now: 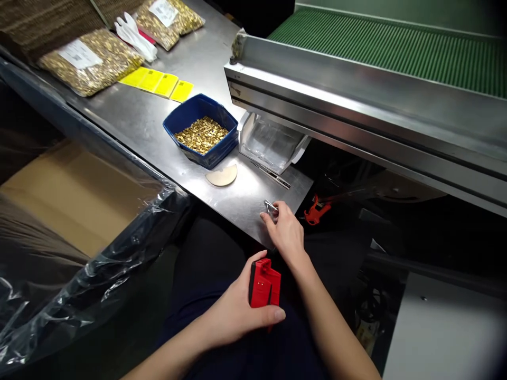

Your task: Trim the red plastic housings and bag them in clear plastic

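My left hand (pixel 237 311) is closed around a red plastic part (pixel 260 285) with a black edge, held over my lap. At the table's near corner, my right hand (pixel 285 229) pinches a small silver metal part (pixel 269 205); its exact kind is hard to make out. A blue bin (pixel 217 154) with small brass-coloured pieces (pixel 204 134) stands beyond my hands. In front of it lies a flat beige disc (pixel 222 176) with a straight cut edge. Slim metal tweezers (pixel 277 178) rest beside a clear-lined tray (pixel 271 140).
A green ribbed conveyor (pixel 380 47) with a metal side rail (pixel 356 116) crosses the upper right. Bags of brass pieces (pixel 93 63), white gloves (pixel 135 37) and yellow labels (pixel 158 83) lie at the back. Left is a plastic-lined carton (pixel 79 195). An orange-red part (pixel 317 211) shows right.
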Action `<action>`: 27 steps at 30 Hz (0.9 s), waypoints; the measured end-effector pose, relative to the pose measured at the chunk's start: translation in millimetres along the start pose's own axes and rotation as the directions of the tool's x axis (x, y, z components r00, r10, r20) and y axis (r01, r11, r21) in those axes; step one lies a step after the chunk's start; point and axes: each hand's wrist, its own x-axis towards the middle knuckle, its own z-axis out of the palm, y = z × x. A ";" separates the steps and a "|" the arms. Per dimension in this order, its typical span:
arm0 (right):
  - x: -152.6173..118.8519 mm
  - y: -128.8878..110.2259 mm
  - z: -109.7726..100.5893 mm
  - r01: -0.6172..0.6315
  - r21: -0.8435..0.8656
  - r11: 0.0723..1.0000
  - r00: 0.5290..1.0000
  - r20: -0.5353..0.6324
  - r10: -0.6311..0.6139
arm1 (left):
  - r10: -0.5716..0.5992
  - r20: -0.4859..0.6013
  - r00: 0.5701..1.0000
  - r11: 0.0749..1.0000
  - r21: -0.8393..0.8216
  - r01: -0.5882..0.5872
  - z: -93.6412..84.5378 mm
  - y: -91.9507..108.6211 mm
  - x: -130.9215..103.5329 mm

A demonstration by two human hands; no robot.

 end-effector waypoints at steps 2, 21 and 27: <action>1.7 -2.0 -1.6 0.023 0.022 0.999 1.000 -0.012 -0.023 | 0.013 -0.133 0.991 0.993 0.122 0.003 0.2 -2.4 1.0; -96.2 15.5 -31.5 0.015 0.582 0.813 0.990 0.104 -0.093 | 0.424 -0.339 0.840 0.874 0.396 -0.282 -5.9 -4.3 8.6; -88.6 16.3 -47.5 -0.113 0.691 0.714 0.922 0.340 -0.183 | 0.422 -0.294 0.857 0.902 0.231 -0.365 -7.0 -2.1 4.6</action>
